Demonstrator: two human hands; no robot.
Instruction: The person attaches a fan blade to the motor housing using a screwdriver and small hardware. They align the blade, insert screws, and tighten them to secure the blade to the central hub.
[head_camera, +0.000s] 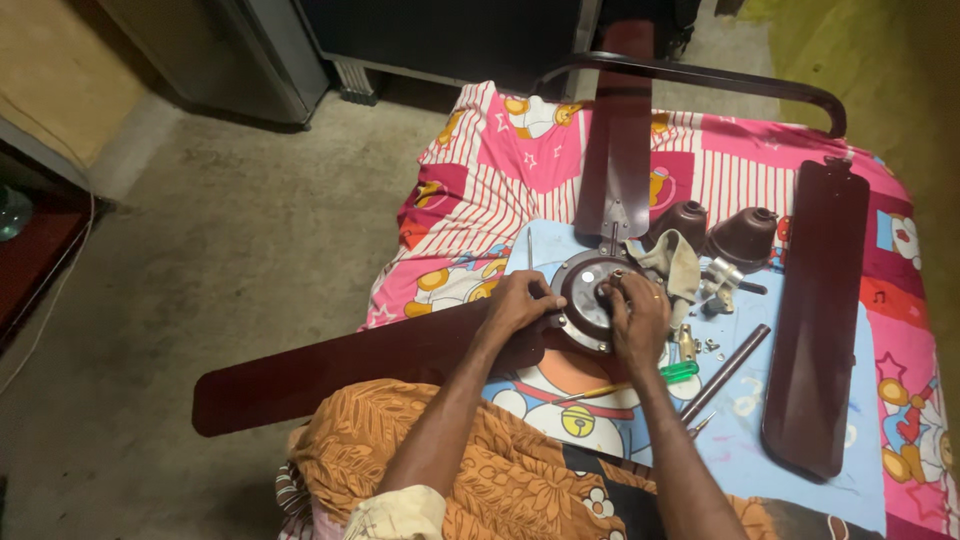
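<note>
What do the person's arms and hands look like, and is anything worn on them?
Both forearms are bare, with no gloves and no watch in view. The left hand shows no ring or band. The right hand has a thin yellow ring on one finger. Near the left elbow a pale, cream sleeve edge shows, rolled or short.

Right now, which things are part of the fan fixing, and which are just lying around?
In use:
left hand
right hand
fan motor
attached blades

Lying about:
loose blade
two brown cups
green screwdriver
metal rod
cloth
</note>
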